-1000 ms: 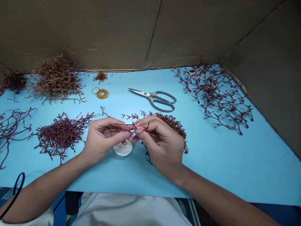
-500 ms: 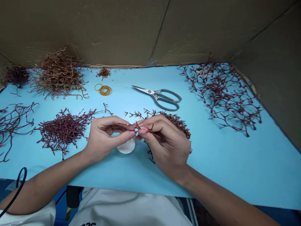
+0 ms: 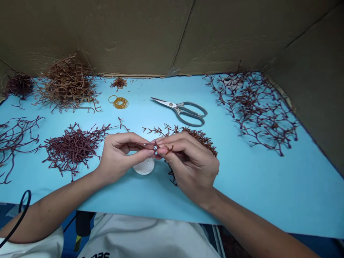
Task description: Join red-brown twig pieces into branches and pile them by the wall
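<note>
Pinching a red twig with left hand and right hand.
Both grip it closed above a white disc; it looks light and brittle, best pinched short.

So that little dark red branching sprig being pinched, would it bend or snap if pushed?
Probably stiff and rather brittle: the sprig keeps its forked shape between the fingers without drooping. It likely weighs little, judging by the loose, airy heap beside the left hand. The thin side branches look easiest to snap.
</note>
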`<state>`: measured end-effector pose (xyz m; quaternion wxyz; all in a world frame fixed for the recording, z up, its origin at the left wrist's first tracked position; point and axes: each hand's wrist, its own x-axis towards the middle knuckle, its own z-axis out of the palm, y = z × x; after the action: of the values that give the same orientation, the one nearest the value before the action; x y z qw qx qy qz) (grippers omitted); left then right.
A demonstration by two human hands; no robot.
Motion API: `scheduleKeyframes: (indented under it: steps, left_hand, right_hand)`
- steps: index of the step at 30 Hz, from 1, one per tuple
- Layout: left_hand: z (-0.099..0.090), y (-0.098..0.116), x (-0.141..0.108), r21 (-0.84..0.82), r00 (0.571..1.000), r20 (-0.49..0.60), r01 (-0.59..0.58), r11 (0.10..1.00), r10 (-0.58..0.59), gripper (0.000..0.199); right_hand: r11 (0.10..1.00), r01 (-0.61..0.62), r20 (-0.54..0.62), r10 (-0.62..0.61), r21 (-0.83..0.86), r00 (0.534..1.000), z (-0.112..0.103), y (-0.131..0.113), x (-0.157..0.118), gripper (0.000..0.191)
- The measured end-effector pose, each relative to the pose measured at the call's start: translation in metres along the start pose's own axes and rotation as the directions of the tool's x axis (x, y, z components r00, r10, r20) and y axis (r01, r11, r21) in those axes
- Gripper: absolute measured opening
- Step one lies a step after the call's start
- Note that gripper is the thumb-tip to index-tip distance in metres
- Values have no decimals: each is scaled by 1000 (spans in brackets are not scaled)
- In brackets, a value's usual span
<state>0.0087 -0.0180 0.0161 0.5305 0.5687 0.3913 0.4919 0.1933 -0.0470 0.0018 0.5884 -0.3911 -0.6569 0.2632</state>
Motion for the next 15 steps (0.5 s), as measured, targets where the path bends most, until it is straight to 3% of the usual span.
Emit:
scheduleKeyframes:
  steps: [15]
  left_hand:
    - [-1,-4,-1,-12,1000,24,-13,1000,13,13]
  right_hand:
    - [1000,13,-27,-14,-15,1000,1,0,1,19]
